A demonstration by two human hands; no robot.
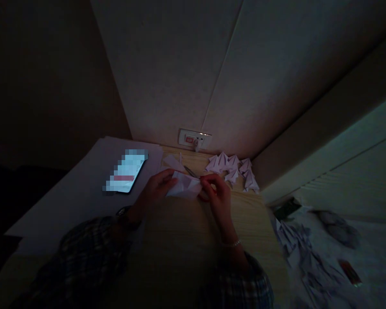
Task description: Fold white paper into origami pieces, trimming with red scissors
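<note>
The paper [184, 186] pinched between the left hand [157, 185] and right hand [220, 196] is white, as are the folded shapes [233, 168] beyond the grip to its right, all on a pale, wood-grained table [180, 240]. Both sleeves [83, 253] are dark plaid. Left of the grip, the phone [126, 171] on white sheets [67, 201] glows bluish-white with a red band.

On a pale wooden tabletop [183, 240] in dim light, the left hand [157, 186] and the right hand [219, 196] pinch opposite ends of a creased white sheet of paper [184, 186]. A lit smartphone [126, 171] lies to the left on large white sheets [80, 189]. A heap of small folded white paper shapes [233, 167] sits near the wall, just beside a white wall socket [194, 138]. More folded paper pieces [296, 244] lie off the tabletop's right edge.
</note>
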